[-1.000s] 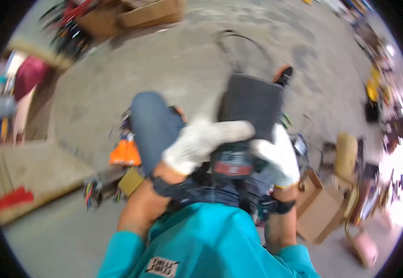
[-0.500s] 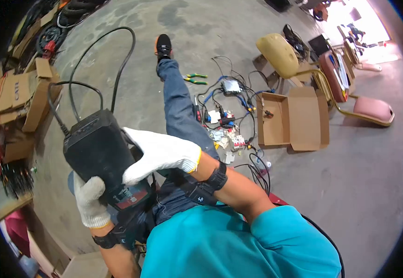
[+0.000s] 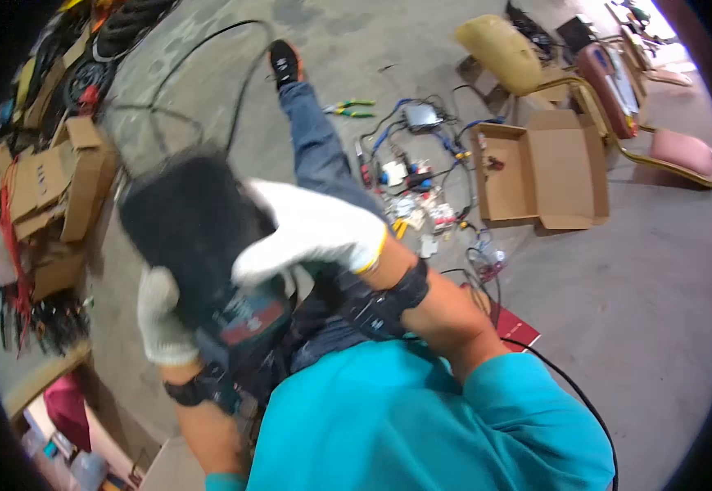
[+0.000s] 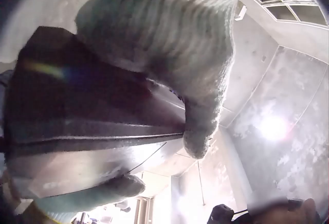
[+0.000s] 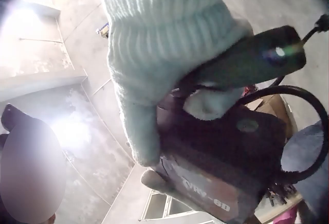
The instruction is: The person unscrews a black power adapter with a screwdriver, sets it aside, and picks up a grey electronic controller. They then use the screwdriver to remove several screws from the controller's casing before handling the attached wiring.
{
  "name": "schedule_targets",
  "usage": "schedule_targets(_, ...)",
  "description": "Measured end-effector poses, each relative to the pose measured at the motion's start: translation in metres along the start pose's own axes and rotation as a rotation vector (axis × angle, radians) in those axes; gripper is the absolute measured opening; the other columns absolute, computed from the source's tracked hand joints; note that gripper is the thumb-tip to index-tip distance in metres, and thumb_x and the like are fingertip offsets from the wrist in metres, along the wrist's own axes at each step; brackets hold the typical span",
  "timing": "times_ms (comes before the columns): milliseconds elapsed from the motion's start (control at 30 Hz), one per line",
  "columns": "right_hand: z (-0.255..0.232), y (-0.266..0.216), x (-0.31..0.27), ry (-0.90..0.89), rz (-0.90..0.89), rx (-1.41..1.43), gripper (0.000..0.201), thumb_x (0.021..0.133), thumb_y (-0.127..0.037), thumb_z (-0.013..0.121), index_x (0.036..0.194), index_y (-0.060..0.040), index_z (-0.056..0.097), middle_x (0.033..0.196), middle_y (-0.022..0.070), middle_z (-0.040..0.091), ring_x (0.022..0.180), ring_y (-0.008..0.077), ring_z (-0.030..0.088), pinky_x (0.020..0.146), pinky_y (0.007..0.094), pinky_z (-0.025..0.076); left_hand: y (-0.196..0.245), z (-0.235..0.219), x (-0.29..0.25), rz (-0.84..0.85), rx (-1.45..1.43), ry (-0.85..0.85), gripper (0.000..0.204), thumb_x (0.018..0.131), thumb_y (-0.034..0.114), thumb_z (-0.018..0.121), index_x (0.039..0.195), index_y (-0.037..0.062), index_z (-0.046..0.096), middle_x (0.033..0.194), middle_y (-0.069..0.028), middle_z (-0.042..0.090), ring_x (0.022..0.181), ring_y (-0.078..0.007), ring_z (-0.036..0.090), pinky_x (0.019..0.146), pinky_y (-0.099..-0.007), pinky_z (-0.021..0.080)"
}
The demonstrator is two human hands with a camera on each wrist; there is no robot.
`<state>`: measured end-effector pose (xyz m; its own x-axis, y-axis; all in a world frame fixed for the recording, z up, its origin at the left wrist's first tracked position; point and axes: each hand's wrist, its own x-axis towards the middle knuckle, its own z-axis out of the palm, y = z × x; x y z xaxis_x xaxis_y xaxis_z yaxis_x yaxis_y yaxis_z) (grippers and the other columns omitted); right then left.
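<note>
A black boxy device [image 3: 192,221] with a red-and-dark label is held over the person's lap, somewhat blurred. The white-gloved left hand [image 3: 162,317] grips its left side; in the left wrist view the left hand [image 4: 159,39] has its thumb along the dark casing [image 4: 87,95]. On the opposite side the gloved right hand [image 3: 319,227] grips it, fingers partly hidden behind. The right wrist view shows the right hand [image 5: 169,54] around the device, beside a dark elongated part [image 5: 252,57] and the label [image 5: 205,188]. Black cables [image 3: 245,98] trail from its far end.
Wires and small electrical parts [image 3: 421,184], green-handled pliers [image 3: 352,108] and an open cardboard box [image 3: 565,176] lie on the floor to the right. Chairs [image 3: 499,53] stand farther right. Torn cartons [image 3: 61,180] are at the left.
The head view has swung round since the first frame, bringing the floor parts into sight. Both hands still hold the device, which has tilted slightly over the last half second.
</note>
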<state>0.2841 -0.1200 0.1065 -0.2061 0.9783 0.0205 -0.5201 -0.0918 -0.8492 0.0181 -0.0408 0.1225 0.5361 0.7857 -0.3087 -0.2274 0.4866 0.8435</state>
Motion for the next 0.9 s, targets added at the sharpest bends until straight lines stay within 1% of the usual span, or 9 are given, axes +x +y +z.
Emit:
schedule_targets(100,-0.003,-0.012,-0.012,0.116,0.212,0.077,0.078,0.075,-0.023,0.089,0.14,-0.0015,0.052,0.117,0.0076,0.07,0.102,0.0104,0.065,0.091,0.0293,0.054,0.006,0.042,0.014,0.005,0.078,0.021,0.05,0.098,0.028,0.068,0.137,-0.0008,0.056,0.129,-0.0119,0.067,0.112,-0.0235,0.067,0.1,-0.0388,0.054)
schedule_targets(133,0.001,-0.005,-0.011,0.138,0.079,0.174,0.075,0.078,-0.02,0.087,0.141,-0.0008,0.052,0.117,0.0059,0.07,0.101,0.0104,0.065,0.089,0.0284,0.054,0.009,0.046,0.02,-0.019,0.103,-0.035,0.056,0.098,0.032,0.069,0.141,-0.0005,0.055,0.131,-0.012,0.066,0.116,-0.0233,0.066,0.103,-0.0383,0.053)
schedule_targets(300,-0.005,-0.012,-0.021,0.232,0.058,0.129,0.07,0.081,-0.02,0.086,0.139,-0.0007,0.054,0.118,0.0049,0.07,0.101,0.0112,0.065,0.09,0.0289,0.053,0.012,0.081,0.023,-0.029,0.163,-0.096,0.075,0.095,0.04,0.073,0.15,-0.0023,0.044,0.138,-0.0139,0.061,0.122,-0.0245,0.063,0.105,-0.0383,0.051)
schedule_targets(367,-0.011,-0.013,-0.024,0.308,0.095,0.043,0.064,0.082,-0.023,0.085,0.136,-0.0024,0.057,0.113,0.0032,0.07,0.095,0.0101,0.065,0.08,0.0269,0.055,0.005,0.077,0.022,-0.01,0.184,-0.154,0.081,0.094,0.043,0.074,0.152,-0.003,0.041,0.14,-0.0146,0.06,0.123,-0.025,0.062,0.105,-0.0378,0.051)
schedule_targets(433,-0.018,0.001,-0.019,0.344,-0.046,0.086,0.058,0.084,-0.028,0.082,0.133,-0.006,0.059,0.105,0.0007,0.068,0.084,0.0076,0.063,0.057,0.0211,0.047,-0.002,0.073,0.021,-0.07,0.256,-0.184,0.09,0.09,0.042,0.079,0.153,-0.0049,0.037,0.139,-0.0163,0.059,0.121,-0.0245,0.062,0.102,-0.0355,0.052)
schedule_targets(533,-0.023,0.008,-0.024,0.346,-0.031,0.129,0.06,0.085,-0.03,0.081,0.135,-0.0059,0.058,0.106,0.0014,0.068,0.085,0.0077,0.063,0.059,0.0213,0.049,-0.002,0.086,0.022,-0.03,0.347,-0.146,0.09,0.085,0.033,0.083,0.151,-0.0072,0.038,0.134,-0.0173,0.061,0.117,-0.0226,0.063,0.099,-0.034,0.052)
schedule_targets(633,-0.018,0.005,-0.034,0.347,-0.135,0.074,0.068,0.086,-0.026,0.081,0.143,-0.0046,0.051,0.113,0.0049,0.069,0.094,0.0111,0.066,0.074,0.0257,0.054,-0.003,0.091,0.021,-0.012,0.4,-0.174,0.086,0.083,0.029,0.082,0.149,-0.0074,0.041,0.135,-0.0171,0.061,0.117,-0.0227,0.063,0.099,-0.034,0.052)
schedule_targets(767,-0.008,-0.014,-0.047,0.277,-0.079,0.096,0.082,0.083,-0.019,0.085,0.151,-0.0008,0.042,0.128,0.0081,0.064,0.111,0.0146,0.062,0.097,0.0314,0.052,-0.003,0.095,0.01,0.019,0.463,-0.142,0.091,0.082,0.035,0.084,0.151,-0.0056,0.04,0.138,-0.0172,0.06,0.12,-0.0247,0.063,0.1,-0.0352,0.052)
schedule_targets(900,-0.007,-0.021,-0.047,0.255,-0.124,0.227,0.082,0.08,-0.016,0.086,0.149,-0.0007,0.044,0.132,0.0072,0.063,0.117,0.0147,0.059,0.103,0.0321,0.049,-0.002,0.1,0.008,0.03,0.469,-0.205,0.099,0.083,0.047,0.083,0.154,-0.0043,0.037,0.141,-0.017,0.058,0.123,-0.0265,0.063,0.102,-0.0383,0.052)
